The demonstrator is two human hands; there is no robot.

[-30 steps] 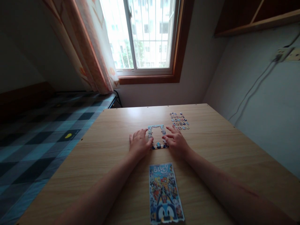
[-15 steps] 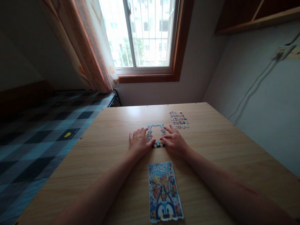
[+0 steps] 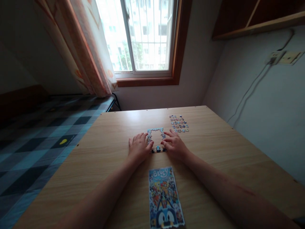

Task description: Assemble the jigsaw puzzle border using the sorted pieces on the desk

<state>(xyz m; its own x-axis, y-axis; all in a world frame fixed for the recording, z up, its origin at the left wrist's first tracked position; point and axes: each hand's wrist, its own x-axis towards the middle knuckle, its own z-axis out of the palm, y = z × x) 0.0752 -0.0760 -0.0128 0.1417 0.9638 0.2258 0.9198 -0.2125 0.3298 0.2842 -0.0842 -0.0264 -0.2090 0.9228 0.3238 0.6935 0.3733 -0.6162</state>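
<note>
A jigsaw puzzle frame (image 3: 156, 129), a rectangle of joined border pieces with a bare middle, lies on the wooden table. My left hand (image 3: 139, 147) rests against its left side, fingers spread, thumb at the lower left edge. Along the right side sits my right hand (image 3: 175, 144), fingers apart, thumb and fingertips touching or close to the border. No piece shows lifted in either hand. Beyond my right hand, loose puzzle pieces (image 3: 179, 122) lie in several rows. Closer to me is a picture sheet (image 3: 165, 197) reading "Bluey", with a blue dog's face at the bottom.
The wooden table (image 3: 114, 127) reaches toward a window (image 3: 150, 35) with a curtain (image 3: 78, 47) at its left. A bed with a checked cover (image 3: 52, 133) stands to the left. On the right wall, a cable hangs from a socket (image 3: 274, 58).
The camera view has turned slightly, so everything sits a little lower and further left. Both hands stay at the puzzle's sides, with the right fingers shifting slightly.
</note>
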